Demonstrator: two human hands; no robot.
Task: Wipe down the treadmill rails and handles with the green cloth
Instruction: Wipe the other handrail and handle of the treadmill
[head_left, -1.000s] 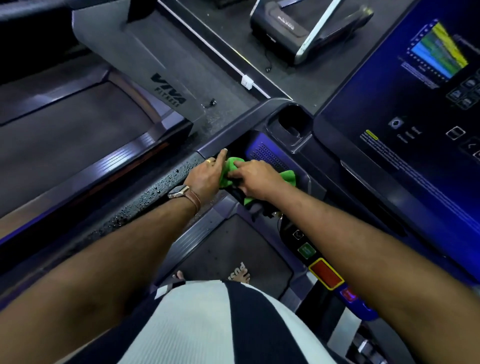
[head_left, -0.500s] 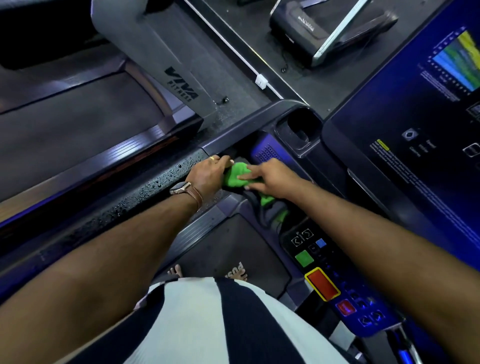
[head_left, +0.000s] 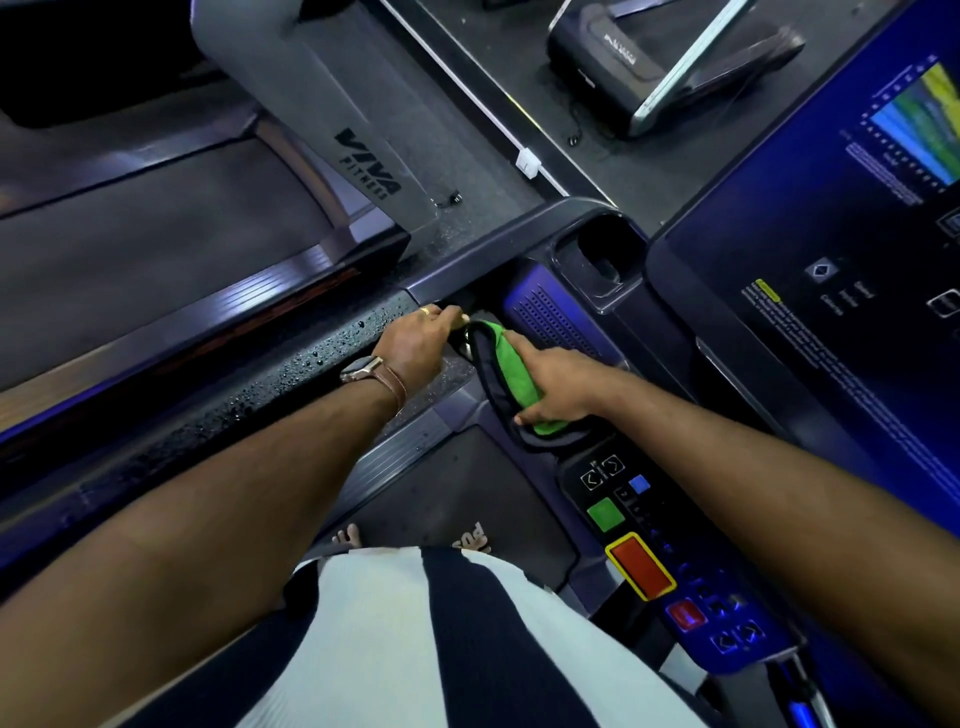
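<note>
Head view.

1. Rail (head_left: 270, 395): dark side rail running from lower left up to the console, its top beaded with droplets (head_left: 317, 358).
2. Left hand (head_left: 421, 338): lies on the rail's upper end, fingers curled over the far edge, tips just beside the top of the cloth. Whether they clasp anything cannot be told. Ring (head_left: 425, 310) on one finger; watch (head_left: 361, 369) with a brown strap on the wrist.
3. Handle (head_left: 493, 410): dark curved bar between rail and console, bending down toward the button panel.
4. Cloth (head_left: 506, 358): green, folded lengthwise, laid along the handle from beside the left fingertips down under the right hand.
5. Right hand (head_left: 561, 384): palm down on the cloth, fingers wrapped over it and the thumb tucked under its lower end, gripping cloth against handle.
6. Console (head_left: 831, 395): large blue-lit screen at right. Beside it a cup holder (head_left: 602, 254) and, just above the right hand, a perforated grille (head_left: 550, 317).
7. Button panel below the handle: blue button (head_left: 639, 484), green button (head_left: 605, 513), red button (head_left: 641, 566) with a yellow border.
8. Belt (head_left: 452, 483): dark, under the arms; toes show at its near edge.
9. Shirt (head_left: 441, 649): white and dark stripes, bottom centre.
10. Second treadmill (head_left: 363, 166): to the left, upright lettered "VIVA FITNESS".
</note>
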